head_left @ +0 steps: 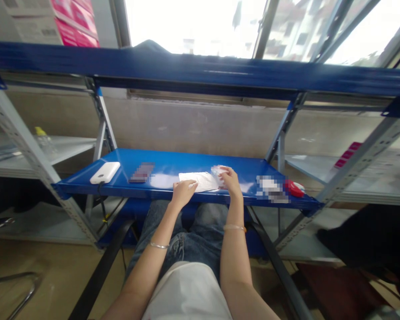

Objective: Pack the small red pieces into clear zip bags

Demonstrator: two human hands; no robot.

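A thin white sheet (pixel 203 181), slightly creased, lies on the blue shelf (pixel 173 160) in front of me. Whether it is paper, tissue or cloth I cannot tell. My left hand (pixel 184 194) pinches its near left part, thumb and fingers together. At its right end, my right hand (pixel 230 180) has its fingers closed on a piece of clear, crinkled plastic (pixel 216 170). This plastic overlaps or touches the sheet's right edge. The fingertips of the right hand are partly blurred.
Left on the shelf are a white power bank-like device (pixel 105 172) with a dark cable and a blurred-out dark item (pixel 142 172). Toward the right end lie a blurred-out white and black item (pixel 272 188) and a red-and-white object (pixel 294 188). Metal posts (pixel 363 151) flank the shelf.
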